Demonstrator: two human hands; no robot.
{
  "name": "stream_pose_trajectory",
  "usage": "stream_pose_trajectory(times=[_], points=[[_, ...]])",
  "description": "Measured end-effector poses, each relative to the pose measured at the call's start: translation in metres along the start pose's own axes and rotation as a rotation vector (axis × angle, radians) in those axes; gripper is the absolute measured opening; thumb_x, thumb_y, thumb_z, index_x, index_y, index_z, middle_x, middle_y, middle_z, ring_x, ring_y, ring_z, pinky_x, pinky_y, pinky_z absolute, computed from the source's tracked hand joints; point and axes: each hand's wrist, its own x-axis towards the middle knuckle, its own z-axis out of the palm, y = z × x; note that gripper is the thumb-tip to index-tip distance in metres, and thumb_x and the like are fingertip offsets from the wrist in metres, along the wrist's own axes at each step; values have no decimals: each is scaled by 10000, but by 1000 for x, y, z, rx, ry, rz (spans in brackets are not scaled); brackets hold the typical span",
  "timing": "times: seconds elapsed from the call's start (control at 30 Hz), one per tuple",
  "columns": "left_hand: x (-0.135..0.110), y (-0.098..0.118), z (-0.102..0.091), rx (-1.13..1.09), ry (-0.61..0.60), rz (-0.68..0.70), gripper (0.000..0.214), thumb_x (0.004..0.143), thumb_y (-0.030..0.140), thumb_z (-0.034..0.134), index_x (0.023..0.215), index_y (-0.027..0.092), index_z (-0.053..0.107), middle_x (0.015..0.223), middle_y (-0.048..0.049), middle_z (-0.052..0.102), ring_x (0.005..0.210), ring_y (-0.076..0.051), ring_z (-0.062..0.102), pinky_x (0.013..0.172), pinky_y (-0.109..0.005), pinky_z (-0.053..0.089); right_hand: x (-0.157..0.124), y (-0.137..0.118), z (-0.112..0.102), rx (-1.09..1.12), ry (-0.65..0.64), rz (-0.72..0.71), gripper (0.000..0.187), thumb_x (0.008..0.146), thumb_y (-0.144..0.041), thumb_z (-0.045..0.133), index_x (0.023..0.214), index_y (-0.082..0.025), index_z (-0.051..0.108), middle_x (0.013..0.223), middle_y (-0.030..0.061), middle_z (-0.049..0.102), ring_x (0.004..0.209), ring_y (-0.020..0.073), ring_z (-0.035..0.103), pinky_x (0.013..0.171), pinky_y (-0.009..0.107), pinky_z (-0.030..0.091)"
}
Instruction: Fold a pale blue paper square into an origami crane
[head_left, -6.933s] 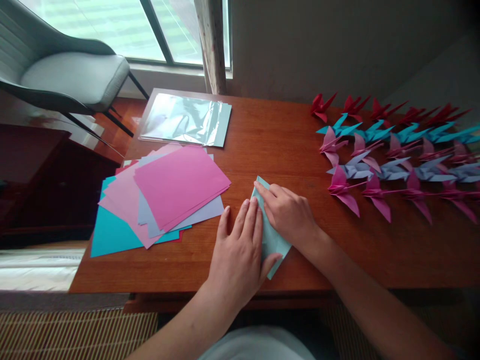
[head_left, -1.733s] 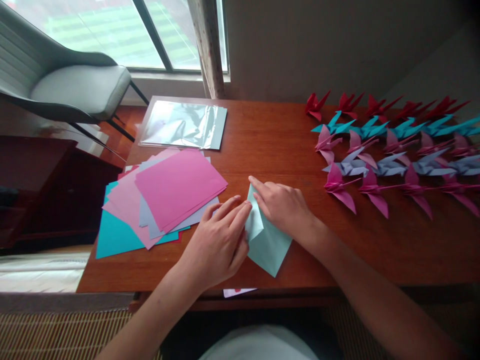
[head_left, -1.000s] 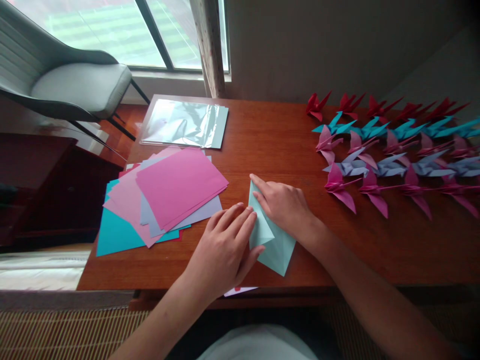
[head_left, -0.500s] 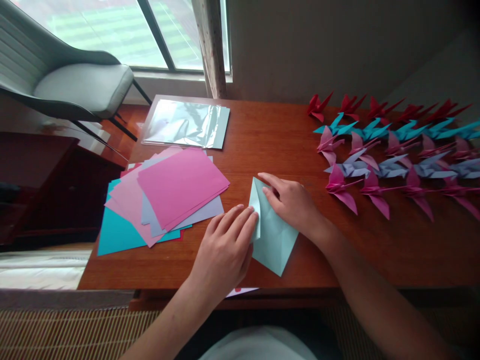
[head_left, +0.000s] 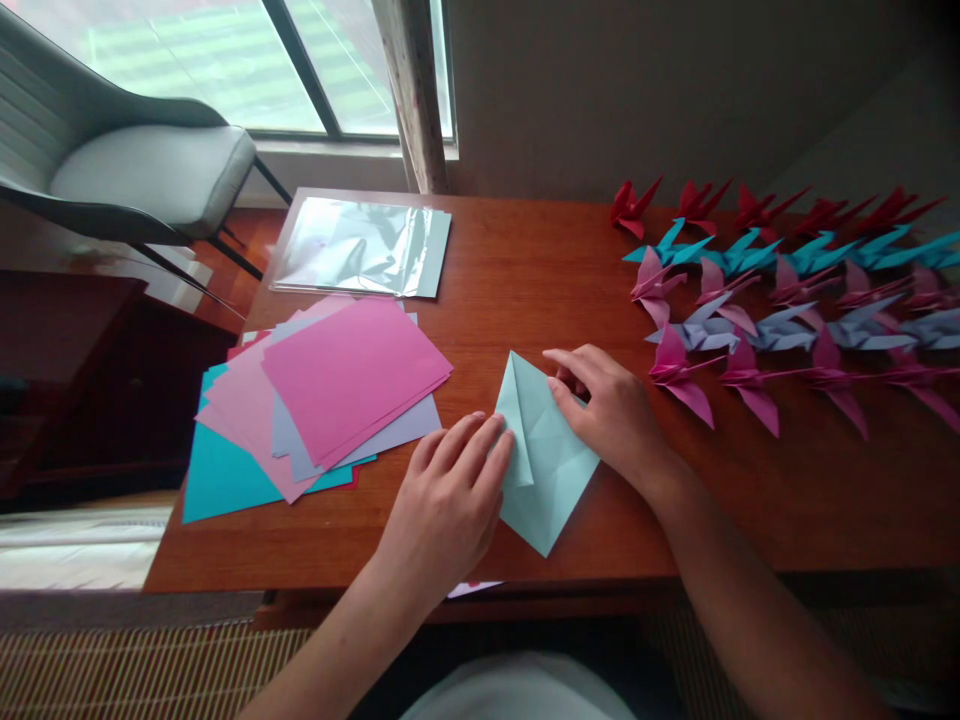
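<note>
A pale mint paper (head_left: 546, 462), folded into a kite-like diamond, lies on the wooden table (head_left: 525, 270) near its front edge. My left hand (head_left: 450, 495) rests on the paper's left flap, fingers stretched and pressed flat on it. My right hand (head_left: 611, 410) lies at the paper's upper right edge, its fingertips curled and pinching that edge. Creases show across the paper's middle.
A fanned stack of pink, lilac and teal paper sheets (head_left: 330, 390) lies to the left. A clear plastic sleeve (head_left: 364, 245) sits behind it. Rows of folded paper cranes (head_left: 780, 300) in red, teal, pink and lilac fill the right side. A grey chair (head_left: 142, 170) stands by the window.
My right hand has slid from the paper's top point to its right edge, uncovering more of the folded paper. My left hand stays pressed on the left flap.
</note>
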Motion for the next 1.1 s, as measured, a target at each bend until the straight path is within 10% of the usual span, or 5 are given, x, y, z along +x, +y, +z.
stream_pose_trajectory(times=[0.33,0.83,1.1], points=[[-12,9,2,-81,236,6,346,897,65,626,1227,167,626,1222,-91,745,1073,-248,681,908,-388,514,0,-4,1,-11,-12,19,274,959,-226,520,1167,-194,695,1007,74,684,946,217,657,844,327,514],[23,-10,-12,-628,322,-582,170,908,245,615,1063,208,673,732,29,671,608,-111,610,611,-225,492,2,-7,-19,555,-57,163,346,1003,-442,506,1080,-186,727,933,46,761,911,198,704,821,317,523],[34,-23,-5,-916,323,-663,195,904,306,643,1069,202,634,718,23,652,601,-113,599,532,-197,440,0,-5,-16,674,-72,201,166,859,-397,727,891,-235,746,924,27,768,847,203,698,714,301,522]])
